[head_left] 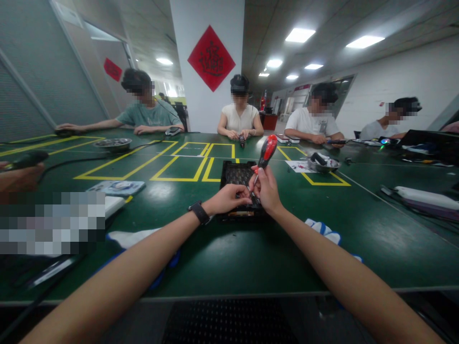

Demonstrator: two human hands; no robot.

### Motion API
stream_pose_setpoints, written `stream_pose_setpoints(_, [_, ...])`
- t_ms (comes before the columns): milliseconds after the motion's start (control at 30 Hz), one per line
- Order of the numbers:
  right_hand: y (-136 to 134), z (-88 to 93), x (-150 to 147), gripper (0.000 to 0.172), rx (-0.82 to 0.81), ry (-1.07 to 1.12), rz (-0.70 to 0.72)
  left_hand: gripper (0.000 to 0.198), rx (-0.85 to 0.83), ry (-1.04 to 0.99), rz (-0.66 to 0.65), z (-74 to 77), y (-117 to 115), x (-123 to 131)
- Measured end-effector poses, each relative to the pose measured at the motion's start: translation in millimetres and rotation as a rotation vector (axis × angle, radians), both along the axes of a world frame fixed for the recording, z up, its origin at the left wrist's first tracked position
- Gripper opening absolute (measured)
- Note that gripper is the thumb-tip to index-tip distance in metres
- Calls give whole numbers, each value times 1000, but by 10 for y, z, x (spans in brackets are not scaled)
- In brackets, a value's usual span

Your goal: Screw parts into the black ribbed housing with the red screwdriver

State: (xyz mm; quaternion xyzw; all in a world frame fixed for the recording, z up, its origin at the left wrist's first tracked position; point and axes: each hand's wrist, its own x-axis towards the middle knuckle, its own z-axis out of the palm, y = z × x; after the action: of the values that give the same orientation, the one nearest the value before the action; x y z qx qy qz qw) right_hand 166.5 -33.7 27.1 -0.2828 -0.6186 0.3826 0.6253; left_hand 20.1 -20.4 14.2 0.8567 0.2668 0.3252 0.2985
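Note:
A screwdriver (268,149) with a red and black handle stands tilted, its handle up and its shaft leading down to the left. My right hand (267,188) is closed on it around the lower handle and shaft. Close to the shaft's lower end, my left hand (233,198) pinches with thumb and fingers together; what lies between them is too small to make out. Both hands are over a black plastic crate (224,179) with a patterned inside. The screwdriver's tip is hidden among the fingers. A dark watch sits on my left wrist.
White-and-blue gloves (132,237) lie beside both forearms. Metal bowls (114,145) stand farther off on the green table (201,258), which has yellow tape outlines. A pale blue patterned thing (118,187) lies at left. Several people sit around, one hand (17,179) at the left edge.

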Motion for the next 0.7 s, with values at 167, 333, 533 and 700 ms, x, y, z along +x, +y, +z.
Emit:
stream_pose_setpoints(167, [-1,-9,-6,34,-30,-21,32,21,-33,9,-70,20,-4,-7])
stream_pose_setpoints(333, [-21,3,-12,32,13,-15,3,26,-9,3,28,-6,9,10])
stream_pose_setpoints(533, [-18,11,-11,31,1,6,25,24,-33,3,-7,-31,27,-2])
stream_pose_setpoints(700, [-17,3,-2,34,-34,-19,50,17,-34,11,-75,19,4,-3])
